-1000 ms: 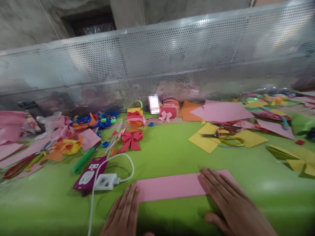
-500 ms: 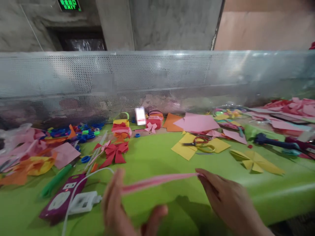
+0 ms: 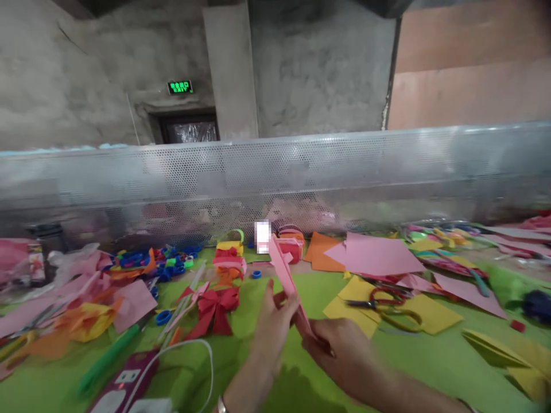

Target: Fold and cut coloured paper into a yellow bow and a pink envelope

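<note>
Head view: two hands [image 3: 301,338], one pink strip [image 3: 287,281]

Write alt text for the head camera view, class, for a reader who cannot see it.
Two hands, the left hand and right hand, hold a folded pink paper strip up above a green table. Around it lie a red paper bow, scissors on yellow paper, pink sheets and a perforated metal screen behind.

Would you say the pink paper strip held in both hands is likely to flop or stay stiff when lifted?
The pink paper strip probably holds fairly stiff: it juts upward past the left hand without drooping. It looks thin, so likely light and easily creased. The right hand pinches its lower end.
</note>
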A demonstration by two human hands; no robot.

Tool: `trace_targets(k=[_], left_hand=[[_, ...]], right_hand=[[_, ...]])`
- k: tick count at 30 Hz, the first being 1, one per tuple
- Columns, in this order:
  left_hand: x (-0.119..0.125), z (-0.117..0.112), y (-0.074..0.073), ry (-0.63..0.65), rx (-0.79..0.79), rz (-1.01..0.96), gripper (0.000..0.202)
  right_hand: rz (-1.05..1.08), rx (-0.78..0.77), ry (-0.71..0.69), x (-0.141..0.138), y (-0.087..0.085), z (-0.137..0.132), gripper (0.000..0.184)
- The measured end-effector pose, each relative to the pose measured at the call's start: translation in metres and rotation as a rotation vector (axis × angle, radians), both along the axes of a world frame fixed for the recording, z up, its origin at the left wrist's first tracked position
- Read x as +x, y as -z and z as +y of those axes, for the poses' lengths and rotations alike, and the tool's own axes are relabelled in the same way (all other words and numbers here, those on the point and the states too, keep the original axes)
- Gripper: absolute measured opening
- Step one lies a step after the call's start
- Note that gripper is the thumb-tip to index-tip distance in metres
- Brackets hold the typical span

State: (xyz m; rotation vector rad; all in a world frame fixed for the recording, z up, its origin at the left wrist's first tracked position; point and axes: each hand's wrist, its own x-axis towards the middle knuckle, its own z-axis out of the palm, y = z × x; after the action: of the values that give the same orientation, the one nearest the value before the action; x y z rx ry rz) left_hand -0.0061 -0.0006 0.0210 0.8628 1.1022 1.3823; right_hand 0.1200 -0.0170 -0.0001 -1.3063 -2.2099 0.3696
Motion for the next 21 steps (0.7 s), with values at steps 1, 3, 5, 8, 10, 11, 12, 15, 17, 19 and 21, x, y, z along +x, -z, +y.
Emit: trace_targets(k=[1,3,5,8,10,11,12,15,17,19,21], left_hand=[[-0.001,0.002,0.002,0.02,-0.032,-0.006,0.077],[-0.001,0.004,0.007,0.068,-0.102,-0.018,0.076],[-0.001,0.004,0.011,0.1,-0.151,-0.031,0.074],[-0.003,0.005,0.012,0.119,-0.142,-0.047,0.064],[-0.006,0.006,0.011,0.149,-0.151,-0.1,0.054],[-0.009,0.007,0.01,0.167,-0.154,-0.136,0.049],[-0.011,0.009,0.01,0.179,-0.159,-0.168,0.047],[-0.017,0.011,0.01,0.134,-0.185,-0.154,0.05],[-0.019,0.011,0.011,0.058,-0.196,-0.091,0.045],[-0.018,0.01,0.011,0.022,-0.172,-0.041,0.036],[-0.016,0.008,0.011,0.06,-0.136,0.02,0.041]], right_hand=[[0.137,-0.12,-0.052,-0.002,0.003,0.005,0.017],[0.429,-0.376,-0.154,-0.001,0.008,0.014,0.017],[0.636,-0.568,-0.204,0.003,0.011,0.021,0.024],[0.802,-0.775,-0.171,0.011,0.013,0.026,0.03],[0.858,-0.839,-0.137,0.015,0.014,0.027,0.024],[0.867,-0.838,-0.114,0.016,0.015,0.028,0.02],[0.865,-0.817,-0.086,0.017,0.017,0.029,0.016],[0.746,-0.638,0.037,0.018,0.025,0.032,0.016],[0.641,-0.492,0.092,0.018,0.028,0.033,0.016],[0.579,-0.375,0.115,0.018,0.028,0.032,0.016],[0.546,-0.262,0.129,0.017,0.025,0.029,0.026]])
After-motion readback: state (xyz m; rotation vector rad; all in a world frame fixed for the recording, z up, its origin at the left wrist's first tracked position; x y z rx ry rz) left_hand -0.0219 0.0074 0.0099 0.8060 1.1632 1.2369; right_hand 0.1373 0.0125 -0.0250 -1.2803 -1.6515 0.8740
